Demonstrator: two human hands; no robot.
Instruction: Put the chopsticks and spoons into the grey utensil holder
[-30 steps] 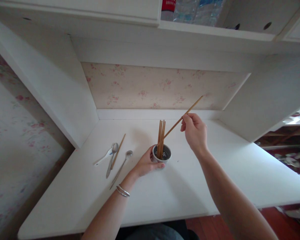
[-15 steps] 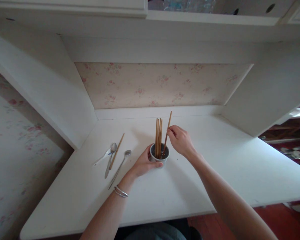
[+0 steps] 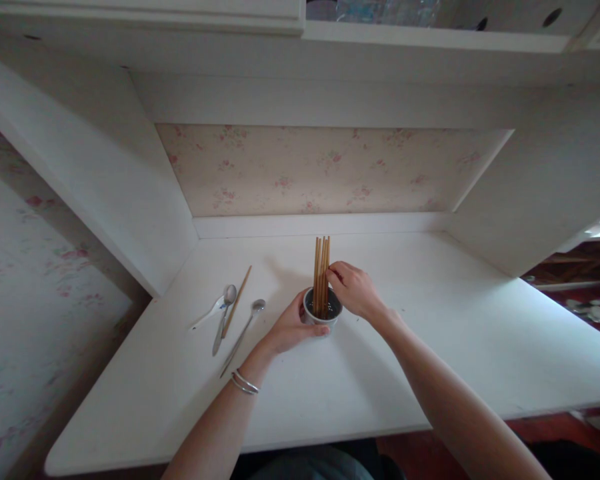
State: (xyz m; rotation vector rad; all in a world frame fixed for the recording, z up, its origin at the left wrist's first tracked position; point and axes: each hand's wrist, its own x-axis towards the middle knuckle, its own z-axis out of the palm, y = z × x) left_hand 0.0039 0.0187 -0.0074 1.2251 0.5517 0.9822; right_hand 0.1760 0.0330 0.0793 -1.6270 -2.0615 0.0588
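Note:
A round metal holder [image 3: 325, 324] with holes in its bottom stands on the white desk, and several wooden chopsticks [image 3: 321, 267] rise upright from it in a bunch. My left hand [image 3: 293, 328] is wrapped round the holder's left and near side, thumb along the front. Pinched at the bunch's right edge, my right hand [image 3: 351, 287] has its fingertips on a chopstick [image 3: 328, 253] whose lower end is inside the holder. Left of my left hand lie a long-handled metal spoon [image 3: 240, 340], a white spoon [image 3: 207, 315], a shorter metal spoon [image 3: 230, 294] and one loose chopstick [image 3: 240, 297].
The white desk [image 3: 380, 373] has a low back ledge [image 3: 280, 225] and side panels. Overhead runs a cabinet [image 3: 140, 17] with clear plastic bottles [image 3: 387, 12] on its open shelf. Floral wallpaper [image 3: 280, 173] covers the back.
My right hand has brought its chopstick from a rightward lean, apart from the others, to upright against the bunch. My left hand keeps its hold on the holder. The view has shifted slightly.

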